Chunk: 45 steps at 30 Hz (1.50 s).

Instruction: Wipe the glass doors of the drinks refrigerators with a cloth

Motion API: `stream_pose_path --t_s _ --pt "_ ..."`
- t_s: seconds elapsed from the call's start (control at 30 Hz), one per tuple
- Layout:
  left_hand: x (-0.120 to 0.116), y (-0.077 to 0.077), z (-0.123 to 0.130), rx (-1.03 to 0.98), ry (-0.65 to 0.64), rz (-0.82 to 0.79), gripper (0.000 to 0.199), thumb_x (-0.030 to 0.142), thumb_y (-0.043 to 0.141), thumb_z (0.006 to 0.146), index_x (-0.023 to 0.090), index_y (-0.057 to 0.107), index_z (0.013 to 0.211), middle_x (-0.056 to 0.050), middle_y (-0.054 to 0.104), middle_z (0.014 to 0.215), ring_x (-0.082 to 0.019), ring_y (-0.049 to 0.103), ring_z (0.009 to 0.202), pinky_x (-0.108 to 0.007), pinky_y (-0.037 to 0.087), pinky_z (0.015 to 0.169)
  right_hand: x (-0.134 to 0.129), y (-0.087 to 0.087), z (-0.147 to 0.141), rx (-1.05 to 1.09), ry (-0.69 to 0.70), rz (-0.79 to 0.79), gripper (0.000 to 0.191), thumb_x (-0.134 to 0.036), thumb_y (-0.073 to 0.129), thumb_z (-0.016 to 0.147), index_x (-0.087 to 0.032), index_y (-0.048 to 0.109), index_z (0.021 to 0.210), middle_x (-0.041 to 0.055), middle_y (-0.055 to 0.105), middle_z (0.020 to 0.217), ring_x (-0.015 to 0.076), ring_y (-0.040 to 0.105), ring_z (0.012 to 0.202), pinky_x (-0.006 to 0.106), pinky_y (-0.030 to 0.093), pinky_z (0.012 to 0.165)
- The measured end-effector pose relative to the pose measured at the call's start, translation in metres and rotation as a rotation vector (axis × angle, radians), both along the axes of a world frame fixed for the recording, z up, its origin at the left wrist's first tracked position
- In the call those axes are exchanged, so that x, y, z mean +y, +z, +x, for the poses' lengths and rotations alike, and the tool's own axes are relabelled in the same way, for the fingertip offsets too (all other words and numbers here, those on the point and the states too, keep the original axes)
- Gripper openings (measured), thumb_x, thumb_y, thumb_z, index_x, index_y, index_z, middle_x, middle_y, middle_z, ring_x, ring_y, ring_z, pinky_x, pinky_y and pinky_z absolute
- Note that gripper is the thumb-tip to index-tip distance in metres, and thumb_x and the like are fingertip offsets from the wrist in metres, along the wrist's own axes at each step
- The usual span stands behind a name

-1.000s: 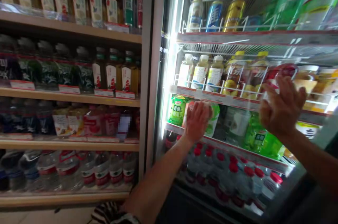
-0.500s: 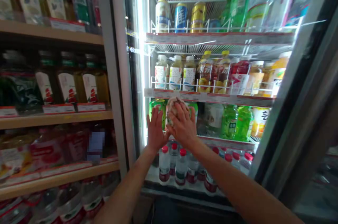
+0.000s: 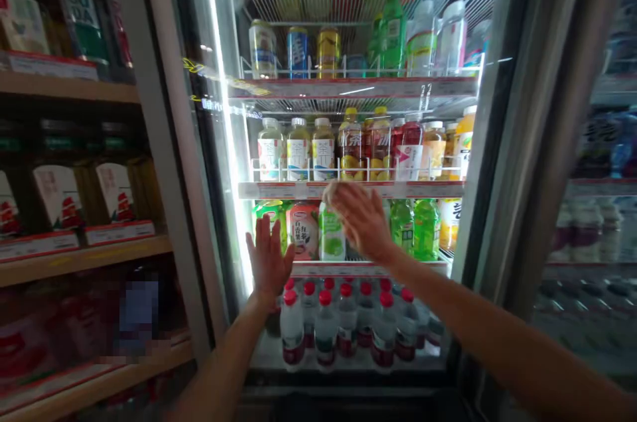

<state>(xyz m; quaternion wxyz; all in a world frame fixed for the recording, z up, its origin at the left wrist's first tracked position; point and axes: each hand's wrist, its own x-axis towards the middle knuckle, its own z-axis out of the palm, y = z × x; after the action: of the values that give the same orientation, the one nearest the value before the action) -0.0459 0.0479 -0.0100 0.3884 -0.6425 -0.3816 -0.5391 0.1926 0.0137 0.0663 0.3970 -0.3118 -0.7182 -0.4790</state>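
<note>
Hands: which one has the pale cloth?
The right hand: the pale cloth shows at its fingertips. The left hand, fingers spread, shows no cloth.

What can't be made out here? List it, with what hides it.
In the head view:
Most of the pale cloth: blurred, covered by the right hand.
Part of the leftmost green drink: behind the left hand.
Print on the lower price strip: too small.
Left upper arm: beyond the bottom edge.

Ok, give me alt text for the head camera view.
A bare right hand holds a pale cloth before a lit, glass-fronted drinks fridge, the bare left hand spread open nearby; red-capped clear plastic bottles stand low inside.
</note>
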Motion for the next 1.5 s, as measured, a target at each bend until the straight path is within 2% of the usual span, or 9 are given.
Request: stream_pose_path --t_s 0.07,0.13,0.3,0.37,0.6,0.83,1.07,1.27,1.5 --pt "0.0 0.001 0.0 0.01 0.011 0.009 0.063 0.033 0.043 0.089 0.017 0.016 0.145 -0.013 0.018 0.151 -0.023 0.011 0.141 -0.046 0.007 0.115 -0.006 -0.038 -0.002 -0.229 0.049 0.007 0.038 -0.022 0.045 0.085 -0.03 0.051 0.122 -0.0026 0.049 0.136 0.017 0.025 0.138 0.044 0.008 0.117" --pt "0.001 0.0 -0.001 0.019 0.029 0.013 0.064 0.033 0.042 0.089 0.018 0.014 0.145 -0.013 0.016 0.152 -0.023 0.01 0.141 -0.046 0.007 0.114 -0.006 -0.041 0.004 -0.277 0.025 -0.007 0.036 -0.024 0.046 0.086 -0.032 0.052 0.121 -0.0026 0.05 0.136 0.0174 0.026 0.137 0.046 0.005 0.117" --pt "0.004 -0.002 -0.003 0.012 0.023 0.001 0.063 0.034 0.041 0.09 0.018 0.015 0.145 -0.013 0.016 0.152 -0.024 0.011 0.141 -0.047 0.008 0.114 0.006 0.048 0.032 0.245 -0.107 0.052 0.042 -0.023 0.045 0.086 -0.03 0.046 0.128 0.0023 0.035 0.147 0.0224 0.022 0.139 0.052 0.01 0.114" --pt "0.005 -0.003 -0.004 0.004 0.023 -0.025 0.063 0.035 0.042 0.089 0.018 0.017 0.145 -0.014 0.017 0.152 -0.025 0.012 0.141 -0.049 0.009 0.114 0.006 0.053 0.034 0.298 -0.114 0.032 0.042 -0.023 0.045 0.086 -0.028 0.047 0.128 0.0034 0.033 0.147 0.0229 0.021 0.139 0.052 0.012 0.114" --pt "0.004 -0.002 -0.003 0.005 0.053 -0.026 0.063 0.034 0.041 0.09 0.017 0.015 0.145 -0.014 0.016 0.152 -0.024 0.01 0.141 -0.046 0.007 0.114 -0.014 -0.072 0.019 -0.203 0.058 -0.085 0.032 -0.027 0.049 0.086 -0.031 0.056 0.118 -0.0006 0.049 0.137 0.0188 0.024 0.138 0.048 0.002 0.115" --pt "0.006 -0.002 -0.003 -0.002 0.016 -0.014 0.063 0.036 0.041 0.089 0.018 0.017 0.144 -0.014 0.018 0.152 -0.025 0.012 0.141 -0.049 0.007 0.113 -0.003 -0.024 0.034 0.188 -0.053 0.0 0.041 -0.023 0.05 0.084 -0.03 0.051 0.125 0.0047 0.042 0.143 0.023 0.024 0.138 0.052 0.006 0.113" --pt "0.005 -0.005 -0.003 -0.021 -0.025 -0.079 0.062 0.037 0.04 0.089 0.017 0.019 0.144 -0.013 0.017 0.152 -0.025 0.01 0.141 -0.049 0.004 0.114 -0.03 -0.114 0.038 -0.019 -0.023 -0.13 0.031 -0.023 0.048 0.087 -0.032 0.059 0.115 -0.0008 0.056 0.13 0.0172 0.029 0.136 0.046 0.004 0.116" --pt "-0.007 -0.009 0.015 -0.138 0.013 -0.159 0.062 0.033 0.04 0.09 0.016 0.017 0.144 -0.016 0.015 0.152 -0.026 0.008 0.141 -0.053 0.007 0.113 -0.029 -0.083 0.077 0.308 -0.186 -0.05 0.038 -0.02 0.048 0.085 -0.028 0.055 0.121 0.0071 0.042 0.143 0.0228 0.027 0.137 0.051 0.012 0.112" --pt "-0.044 -0.039 0.064 -0.033 -0.031 -0.251 0.068 0.028 0.049 0.086 0.02 0.016 0.145 -0.013 0.015 0.152 -0.029 0.009 0.141 -0.053 0.017 0.112 -0.047 -0.13 0.096 0.219 -0.249 -0.13 0.036 -0.018 0.047 0.086 -0.028 0.058 0.118 0.0068 0.049 0.136 0.0214 0.031 0.135 0.048 0.018 0.112"
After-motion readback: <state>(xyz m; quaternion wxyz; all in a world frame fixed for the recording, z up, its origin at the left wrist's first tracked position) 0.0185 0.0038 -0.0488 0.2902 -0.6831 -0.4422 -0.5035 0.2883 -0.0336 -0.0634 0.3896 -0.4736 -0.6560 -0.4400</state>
